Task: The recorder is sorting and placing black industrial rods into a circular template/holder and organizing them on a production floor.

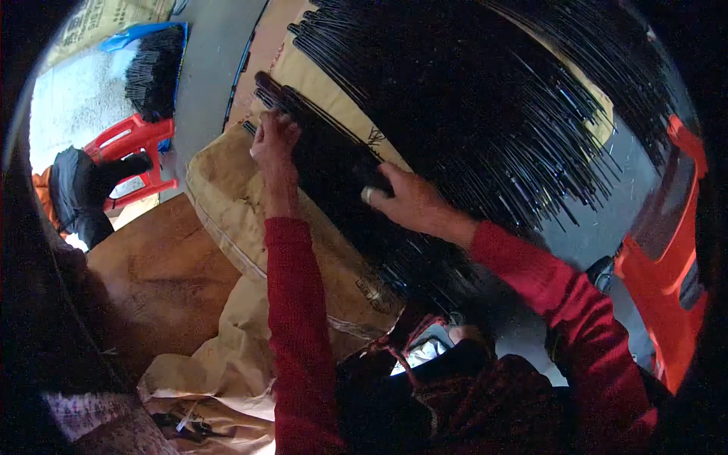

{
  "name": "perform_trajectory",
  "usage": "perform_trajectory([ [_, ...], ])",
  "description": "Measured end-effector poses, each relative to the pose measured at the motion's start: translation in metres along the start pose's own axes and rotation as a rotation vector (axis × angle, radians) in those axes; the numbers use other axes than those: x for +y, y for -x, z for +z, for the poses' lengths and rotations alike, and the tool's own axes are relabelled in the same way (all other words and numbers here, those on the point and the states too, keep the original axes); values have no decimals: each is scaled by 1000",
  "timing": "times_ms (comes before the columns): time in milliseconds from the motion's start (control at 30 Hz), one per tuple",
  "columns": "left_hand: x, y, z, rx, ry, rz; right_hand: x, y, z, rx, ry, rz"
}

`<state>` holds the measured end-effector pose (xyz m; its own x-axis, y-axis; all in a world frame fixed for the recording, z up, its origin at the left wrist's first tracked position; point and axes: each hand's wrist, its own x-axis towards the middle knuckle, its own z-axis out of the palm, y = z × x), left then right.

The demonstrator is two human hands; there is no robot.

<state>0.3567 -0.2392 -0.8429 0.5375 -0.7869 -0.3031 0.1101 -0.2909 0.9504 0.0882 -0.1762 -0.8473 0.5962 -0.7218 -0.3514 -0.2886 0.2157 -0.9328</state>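
Observation:
A thick bundle of thin black sticks (334, 163) lies on a tan sack (227, 205). My left hand (274, 140) rests on the bundle's upper end, fingers curled over it. My right hand (406, 201) presses on the bundle lower down, thumb out. Both arms wear red sleeves. A wide fan of many more black sticks (485, 98) spreads across the sack beyond my hands.
A red plastic stool (140, 155) stands at left, with a blue tray of black sticks (155, 68) above it. A dark bag (80, 193) sits by the stool. Brown sacking (163, 280) lies lower left. An orange plastic object (671, 258) is at right.

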Motion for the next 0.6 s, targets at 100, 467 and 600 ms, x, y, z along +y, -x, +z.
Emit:
perform_trajectory([
  [100, -21, 4, -4, 197, -1173, 229, -12, 9, -16, -50, -497, 178],
  [467, -12, 0, -25, 147, -724, -185, -30, 14, -46, -152, -683, 321],
  [600, 5, 21, -22, 59, -949, 317, -29, 5, -32, -102, -560, 295],
])
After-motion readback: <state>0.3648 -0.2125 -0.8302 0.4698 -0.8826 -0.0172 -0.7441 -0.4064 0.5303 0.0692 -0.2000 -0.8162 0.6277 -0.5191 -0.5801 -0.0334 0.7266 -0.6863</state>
